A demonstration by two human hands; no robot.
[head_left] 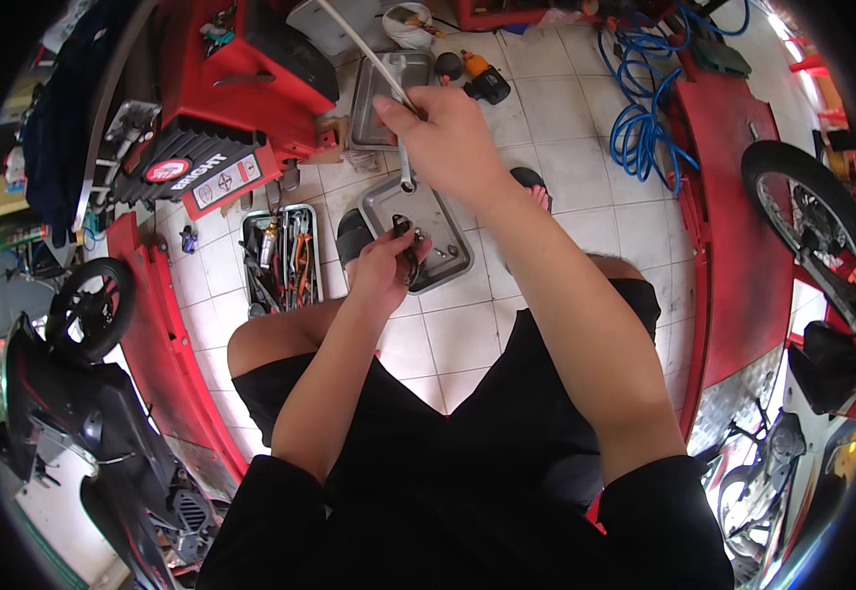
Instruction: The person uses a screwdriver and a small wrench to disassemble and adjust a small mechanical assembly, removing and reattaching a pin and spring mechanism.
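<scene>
A pale tiled floor (570,147) is spreading under everything, and the person, in black clothing, is sitting over it with knees apart. Two red platforms are flanking the legs, the left one (158,320) and the right one (742,197). A dark motorcycle (104,423) is standing at far left, while a red cabinet (236,84) is rising at upper left. A wheel with a black tyre (792,162) is showing at right, and a blue hose (628,157) is lying in loose coils at upper right. A grey tray (453,236) is resting between the sandalled feet; another grey tray (369,113) is sitting beyond it, and a bin of hand tools (316,246) is standing just to the left.

The right hand (448,138) is closing its fingers around a slim pale rod (354,37), which is slanting up and leftward; a silver ring end (407,184) is poking out below that hand (whether it belongs to the rod, I cannot tell). The left hand (381,265) is curling its fingers around a small dark part (412,270) above the nearer tray. An orange-and-black power tool (485,79) is lying beyond the right hand. Small pieces (443,254) are lying in the nearer tray.
</scene>
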